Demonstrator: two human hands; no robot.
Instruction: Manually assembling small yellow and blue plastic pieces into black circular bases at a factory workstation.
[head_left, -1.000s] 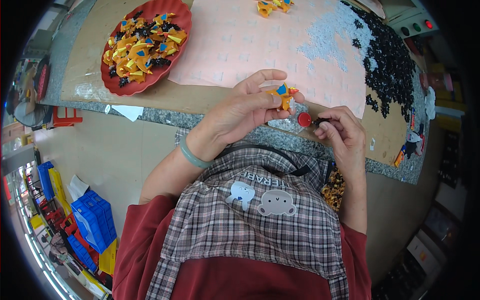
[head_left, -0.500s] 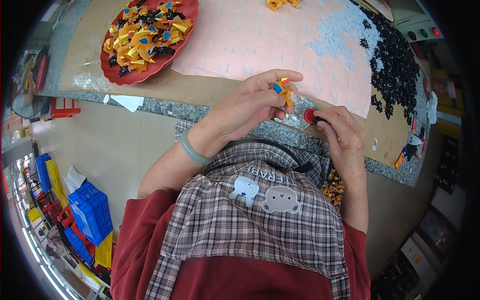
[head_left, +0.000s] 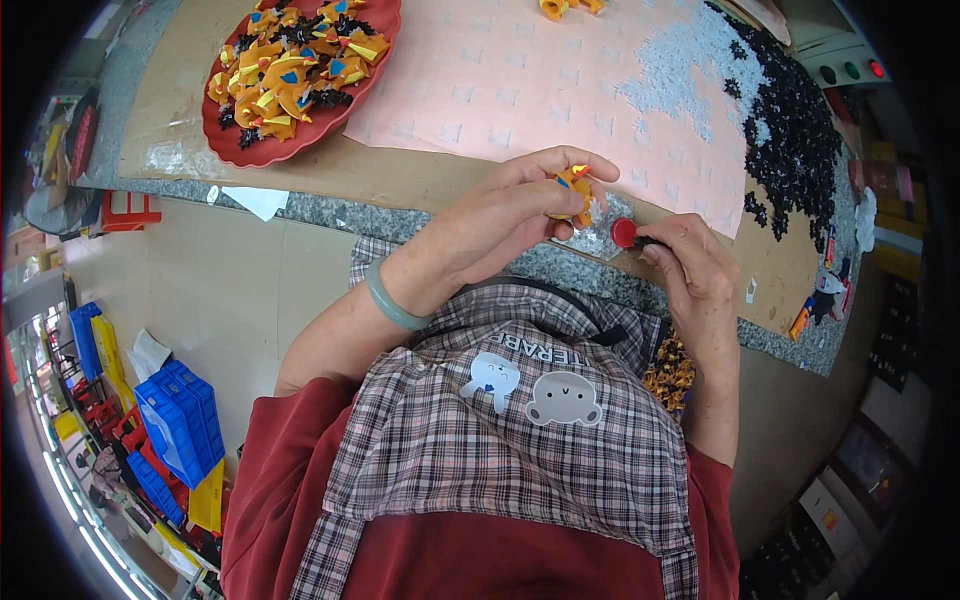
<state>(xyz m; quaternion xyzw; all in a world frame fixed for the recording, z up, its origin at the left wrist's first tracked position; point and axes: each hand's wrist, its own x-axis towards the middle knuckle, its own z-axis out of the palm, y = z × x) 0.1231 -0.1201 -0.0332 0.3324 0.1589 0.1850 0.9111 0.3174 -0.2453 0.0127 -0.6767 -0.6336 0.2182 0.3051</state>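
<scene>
My left hand (head_left: 530,200) is closed around a small orange figurine (head_left: 574,190) with blue, yellow and red parts, its upper end showing between thumb and fingers. A pale green bangle (head_left: 388,300) circles that wrist. To the right, the thumb and fingertips of my right hand (head_left: 698,262) pinch a small black piece (head_left: 650,241), mostly covered by the fingers. Just left of those fingertips is a small round red cap (head_left: 623,232), by the table's near edge. Whether the black piece touches the cap is hard to see.
A red scalloped plate (head_left: 275,152) heaped with orange figurines and black pieces stands at the far left. Pale blue-white pieces (head_left: 690,75) and black star-shaped pieces (head_left: 795,140) spread over the pink sheet (head_left: 480,70) and cardboard at right. Blue crates (head_left: 180,425) are at left.
The figurine has turned slightly in my left hand, whose fingers have shifted a little. My right hand has moved slightly right with the black piece, away from the red cap.
</scene>
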